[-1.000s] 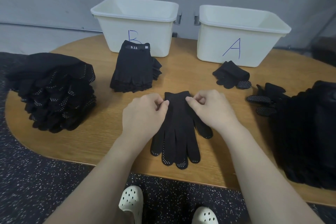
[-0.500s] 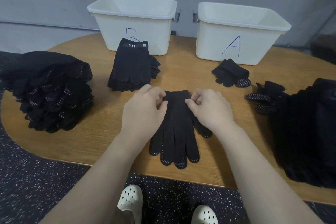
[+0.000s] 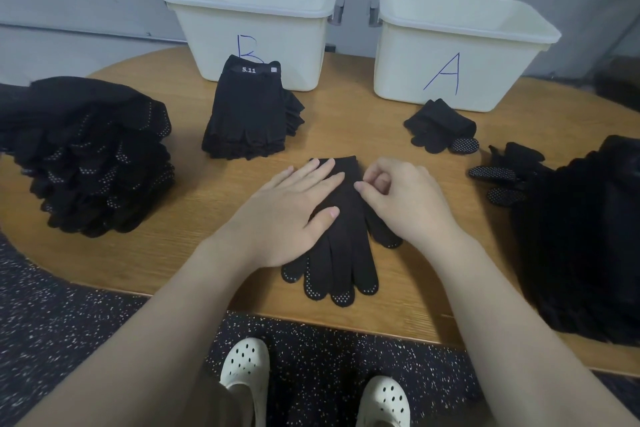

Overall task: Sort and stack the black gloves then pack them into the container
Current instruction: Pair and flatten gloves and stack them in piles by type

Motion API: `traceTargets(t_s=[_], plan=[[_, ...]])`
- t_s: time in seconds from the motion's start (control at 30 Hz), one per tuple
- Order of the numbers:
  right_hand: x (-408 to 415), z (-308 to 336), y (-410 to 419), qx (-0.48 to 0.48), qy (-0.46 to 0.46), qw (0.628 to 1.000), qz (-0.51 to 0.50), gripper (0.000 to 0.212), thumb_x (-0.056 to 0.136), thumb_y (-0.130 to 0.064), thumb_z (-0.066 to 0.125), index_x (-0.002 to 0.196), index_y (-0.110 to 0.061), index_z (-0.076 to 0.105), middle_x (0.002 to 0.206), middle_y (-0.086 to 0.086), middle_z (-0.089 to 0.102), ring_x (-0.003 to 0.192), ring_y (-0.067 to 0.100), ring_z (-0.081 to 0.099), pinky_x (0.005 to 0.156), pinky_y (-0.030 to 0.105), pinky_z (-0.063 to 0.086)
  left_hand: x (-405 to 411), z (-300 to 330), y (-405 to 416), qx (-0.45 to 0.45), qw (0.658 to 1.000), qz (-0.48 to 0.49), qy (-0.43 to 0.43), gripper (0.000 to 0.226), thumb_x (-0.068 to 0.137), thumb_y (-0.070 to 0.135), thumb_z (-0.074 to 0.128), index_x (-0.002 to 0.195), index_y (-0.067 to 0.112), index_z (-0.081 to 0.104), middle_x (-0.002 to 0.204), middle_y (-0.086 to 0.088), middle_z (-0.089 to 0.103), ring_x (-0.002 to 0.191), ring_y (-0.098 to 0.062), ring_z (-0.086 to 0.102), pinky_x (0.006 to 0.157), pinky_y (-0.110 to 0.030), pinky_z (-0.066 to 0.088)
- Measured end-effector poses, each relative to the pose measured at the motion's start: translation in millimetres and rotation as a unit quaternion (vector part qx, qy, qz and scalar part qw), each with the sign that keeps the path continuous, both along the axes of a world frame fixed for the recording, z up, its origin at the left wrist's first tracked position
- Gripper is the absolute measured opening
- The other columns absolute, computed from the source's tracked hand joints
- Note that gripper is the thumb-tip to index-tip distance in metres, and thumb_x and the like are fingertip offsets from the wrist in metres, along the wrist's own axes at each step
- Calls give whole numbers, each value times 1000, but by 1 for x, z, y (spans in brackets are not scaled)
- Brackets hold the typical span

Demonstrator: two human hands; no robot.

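Gloves are what I am sorting, and the dotted glove pair [image 3: 341, 239] lies on the wooden table [image 3: 194, 204] directly under both my hands, cuff away from me and fingertips toward me.

Head view, the only one: my left hand [image 3: 294, 215] now lies flat on the glove's cuff and palm, fingers straight and spread, pressing the fabric down. Half a second ago that hand was curled and pinching the cuff edge, so it has let go and flattened out. My right hand [image 3: 403, 199] stays curled at the cuff's right edge, thumb and forefinger close together; I think they pinch the fabric, though the contact is hard to see.

I read this as the pair being aligned and smoothed, ready to be stacked.

Beyond my left hand stands the neat stack of 5.11 gloves [image 3: 251, 114], touching the front of bin B [image 3: 252, 42]. Beyond my right hand a small folded glove bundle [image 3: 440, 126] lies just before bin A [image 3: 464, 55]. Far out to my left sits a tall heap of dotted gloves [image 3: 93, 156]; to my right, a dark unsorted pile [image 3: 585, 236].

Both bins look empty from here, so packing is not yet begun.
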State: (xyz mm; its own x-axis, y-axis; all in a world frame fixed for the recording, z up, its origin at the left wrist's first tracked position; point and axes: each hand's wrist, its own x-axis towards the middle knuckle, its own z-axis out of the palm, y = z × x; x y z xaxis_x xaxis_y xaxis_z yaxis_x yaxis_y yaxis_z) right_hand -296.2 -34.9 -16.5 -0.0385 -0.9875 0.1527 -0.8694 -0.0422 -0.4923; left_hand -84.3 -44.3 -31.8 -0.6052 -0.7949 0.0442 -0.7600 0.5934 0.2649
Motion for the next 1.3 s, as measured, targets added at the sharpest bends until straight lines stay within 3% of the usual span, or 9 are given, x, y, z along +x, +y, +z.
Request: traceTargets(t_s=[0.13, 0.37, 0.5, 0.6, 0.7, 0.83, 0.97, 1.13, 1.3], plan=[[-6, 0, 14, -30, 11, 998, 60, 35, 90, -53, 70, 115, -28, 65, 101, -17, 50, 77, -6, 47, 73, 28, 40, 5, 1, 1, 6, 1000, 7, -12, 72, 103, 63, 26, 165, 32, 8, 172, 13, -5, 156, -2, -11, 129, -33, -2], [-3, -3, 33, -1, 5, 991, 134, 56, 82, -62, 60, 126, -27, 66, 119, -12, 51, 118, 10, 45, 102, 32, 40, 18, 5, 7, 42, 999, 22, -21, 99, 84, 87, 24, 164, 34, 3, 171, 14, -11, 154, 1, -16, 129, -36, -5], [-8, 0, 35, 13, 3, 990, 139, 52, 81, -60, 62, 123, -28, 69, 119, -12, 53, 117, 11, 45, 100, 27, 35, 26, 8, 12, 55, 998, 20, 17, 95, 88, 79, 45, 164, 32, 13, 171, 13, -4, 155, 2, -11, 129, -34, -3], [-9, 2, 40, -1, -8, 989, 148, 42, 82, -52, 70, 117, -29, 71, 117, -14, 53, 115, 9, 45, 94, 8, 28, 31, 7, 16, 52, 998, 24, 40, 94, 84, 78, 35, 164, 30, 19, 172, 11, 3, 156, 0, -5, 129, -33, -1], [-9, 3, 48, -8, -24, 986, 165, 39, 82, -52, 70, 115, -30, 72, 120, -16, 54, 116, 6, 45, 96, 3, 25, 34, 8, 18, 48, 998, 25, 34, 97, 81, 79, 28, 164, 29, 19, 172, 9, 3, 157, -3, -4, 129, -33, -1], [-2, 1, 60, -9, -22, 981, 191, 43, 85, -53, 65, 119, -28, 73, 134, -14, 58, 127, 8, 47, 109, 29, 38, 36, 10, 24, 48, 998, 42, 12, 104, 76, 83, 28, 164, 28, 18, 172, 7, -1, 157, -6, -7, 129, -34, -3], [2, -4, 62, 24, 7, 979, 200, 38, 90, -49, 62, 123, -32, 70, 143, -14, 55, 142, 8, 40, 117, 52, 36, 34, 11, 16, -23, 995, 61, 77, 69, 101, 60, 29, 159, 23, 35, 171, 3, 16, 158, -10, 6, 129, -37, 7], [-10, -2, 54, 25, 20, 985, 172, 25, 92, -21, 68, 115, -32, 70, 139, -17, 58, 150, 7, 32, 121, 53, 27, 31, 8, 3, -27, 994, 75, 75, 45, 110, 33, 40, 154, 24, 46, 163, 3, 38, 152, -14, 28, 125, -32, 16], [-24, 2, 43, 16, 45, 991, 125, 37, 89, -6, 59, 116, -28, 71, 141, -11, 58, 148, 13, 37, 124, 42, 26, 35, 9, 18, -122, 980, 122, 104, 26, 101, 32, 56, 115, 22, 76, 108, 8, 67, 102, -17, 60, 98, -41, 45]])
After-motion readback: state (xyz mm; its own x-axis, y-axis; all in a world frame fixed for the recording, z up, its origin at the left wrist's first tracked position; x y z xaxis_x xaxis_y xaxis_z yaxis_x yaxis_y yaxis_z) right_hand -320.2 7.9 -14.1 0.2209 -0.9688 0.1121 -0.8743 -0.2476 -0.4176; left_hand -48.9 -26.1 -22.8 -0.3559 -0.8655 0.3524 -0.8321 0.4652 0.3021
